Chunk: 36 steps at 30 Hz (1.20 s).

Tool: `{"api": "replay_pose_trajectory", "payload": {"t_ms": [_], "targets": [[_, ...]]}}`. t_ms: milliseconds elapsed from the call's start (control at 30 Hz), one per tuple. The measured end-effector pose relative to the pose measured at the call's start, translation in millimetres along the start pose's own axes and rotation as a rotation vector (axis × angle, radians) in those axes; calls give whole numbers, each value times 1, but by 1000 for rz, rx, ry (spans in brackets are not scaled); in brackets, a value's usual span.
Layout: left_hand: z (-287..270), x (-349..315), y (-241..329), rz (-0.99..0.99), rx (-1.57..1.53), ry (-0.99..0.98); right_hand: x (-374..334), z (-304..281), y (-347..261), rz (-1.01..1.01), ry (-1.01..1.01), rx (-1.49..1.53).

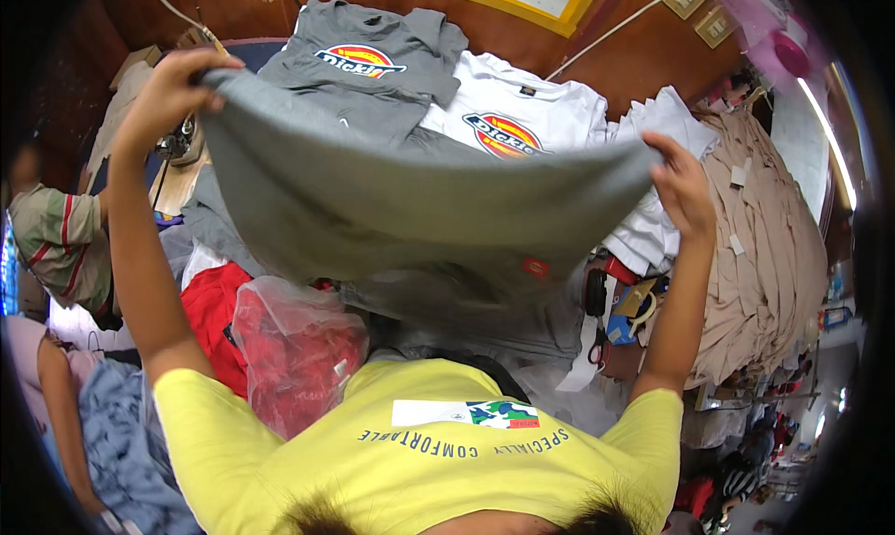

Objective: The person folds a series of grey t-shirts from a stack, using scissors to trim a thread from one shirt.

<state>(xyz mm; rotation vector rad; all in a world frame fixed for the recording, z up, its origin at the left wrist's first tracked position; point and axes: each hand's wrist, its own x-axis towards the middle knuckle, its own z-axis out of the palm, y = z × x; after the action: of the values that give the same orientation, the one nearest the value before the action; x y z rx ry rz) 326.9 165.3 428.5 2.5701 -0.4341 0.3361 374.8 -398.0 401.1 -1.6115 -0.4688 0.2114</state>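
Observation:
My left hand (179, 99) and my right hand (682, 186) are raised wide apart, each pinching one end of a grey T-shirt (419, 204). The cloth hangs stretched between them in a shallow sag, slightly blurred, with a small red label (534, 267) near its lower right. Behind it lie a folded grey T-shirt (431, 43) and a white T-shirt (569, 116), both with a colourful oval chest print. The held cloth hides part of the table and of these shirts.
Red garments in a clear plastic bag (298, 349) lie at near left. To the right are a beige garment heap (760, 283), scissors (598, 350) and a tape roll (643, 313). A person in a striped shirt (61, 237) is at the left, and another person's arm (67, 414) shows below.

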Motion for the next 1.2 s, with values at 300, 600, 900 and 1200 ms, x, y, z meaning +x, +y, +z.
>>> {"api": "replay_pose_trajectory", "payload": {"t_ms": [300, 600, 900, 1200], "targets": [[-68, 188, -120, -392, 216, 541, 265, -43, -15, -540, 328, 39], [29, 178, -291, -422, 539, 524, 290, 78, 136, -225, 390, -47], [255, 58, -147, -43, -137, 53, 65, 78, 287, 117, 318, -371], [341, -47, 2, -126, 142, -772, -192, 46, 273, 340, 464, -1127]]}}
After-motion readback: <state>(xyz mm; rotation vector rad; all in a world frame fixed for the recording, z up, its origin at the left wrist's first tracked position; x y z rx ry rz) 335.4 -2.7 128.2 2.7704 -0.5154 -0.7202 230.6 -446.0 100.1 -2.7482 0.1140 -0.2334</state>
